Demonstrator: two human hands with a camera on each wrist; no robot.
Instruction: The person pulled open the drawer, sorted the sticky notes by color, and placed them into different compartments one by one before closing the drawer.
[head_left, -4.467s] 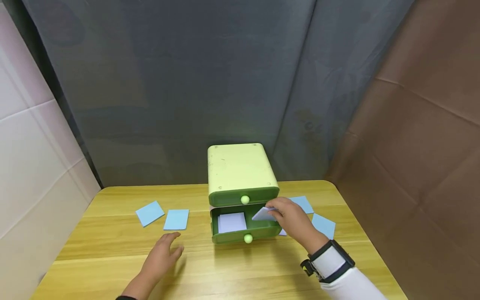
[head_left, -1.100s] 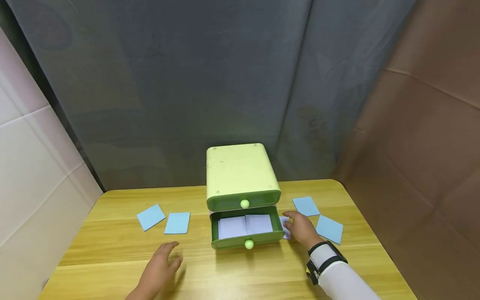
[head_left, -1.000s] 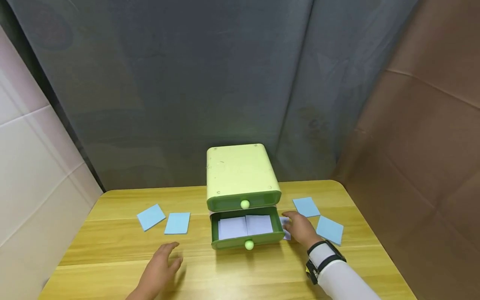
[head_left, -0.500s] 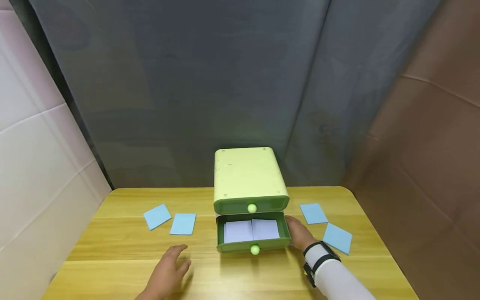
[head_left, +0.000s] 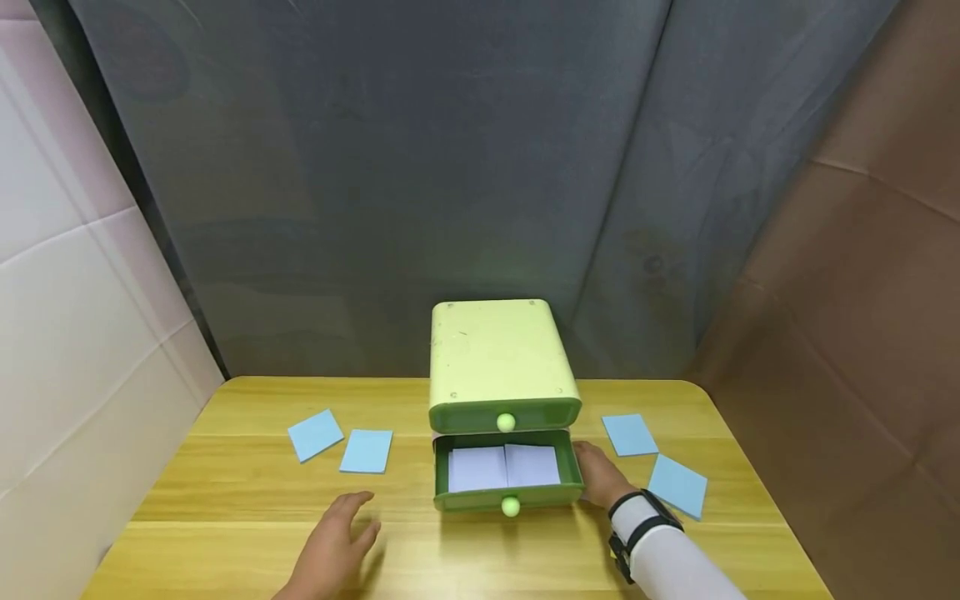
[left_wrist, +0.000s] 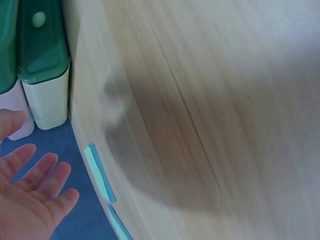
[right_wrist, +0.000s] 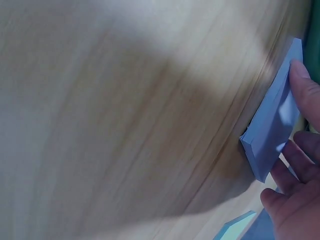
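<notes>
On the table stands a small two-drawer cabinet (head_left: pixel 498 354), pale green with dark green fronts. Its lower drawer (head_left: pixel 471 501) is pulled out and holds two lilac sticky note pads side by side, a left pad (head_left: pixel 477 468) and a right pad (head_left: pixel 532 465). Just right of that drawer, my right hand (head_left: pixel 602 477) pinches a third lilac sticky note pad (right_wrist: pixel 272 117), thumb on its face and fingers at the opposite edge; the drawer mostly hides this pad in the head view. My left hand (head_left: pixel 333 546) hovers over the table at front left, fingers relaxed, holding nothing.
Two blue sticky note pads lie left of the cabinet, one tilted (head_left: pixel 316 435) and one straighter (head_left: pixel 366 451). Another blue pair lies to the right, a far pad (head_left: pixel 629 435) and a near pad (head_left: pixel 677 486). A dark curtain (head_left: pixel 450 167) hangs behind the table.
A second lilac pad has gone from my right hand into the drawer. That hand then moved down beside the drawer and took hold of another lilac pad. My left hand stays about the same.
</notes>
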